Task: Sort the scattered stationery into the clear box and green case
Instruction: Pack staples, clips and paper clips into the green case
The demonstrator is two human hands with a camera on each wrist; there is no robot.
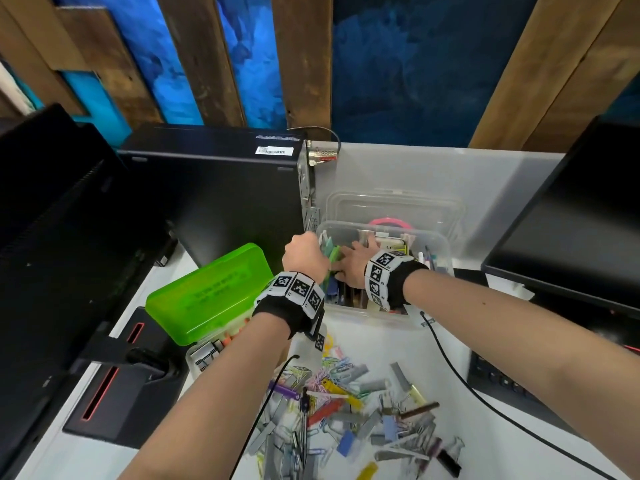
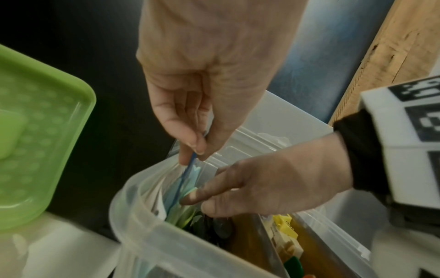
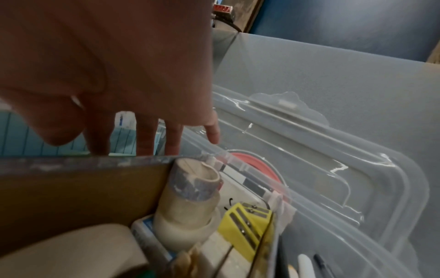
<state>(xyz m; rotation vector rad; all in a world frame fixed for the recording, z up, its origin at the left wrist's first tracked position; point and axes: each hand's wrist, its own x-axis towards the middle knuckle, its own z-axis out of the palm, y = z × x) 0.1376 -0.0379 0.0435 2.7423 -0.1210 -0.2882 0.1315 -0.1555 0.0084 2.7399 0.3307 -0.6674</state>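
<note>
Left hand pinches a thin blue sheet into the part-filled clear box; right hand, fingers straight, steadies its contents. Green case stands open (clips remain scattered).

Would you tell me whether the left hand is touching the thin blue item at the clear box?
Touching: the left wrist view shows the left hand pinching the thin blue item above the clear box.
</note>
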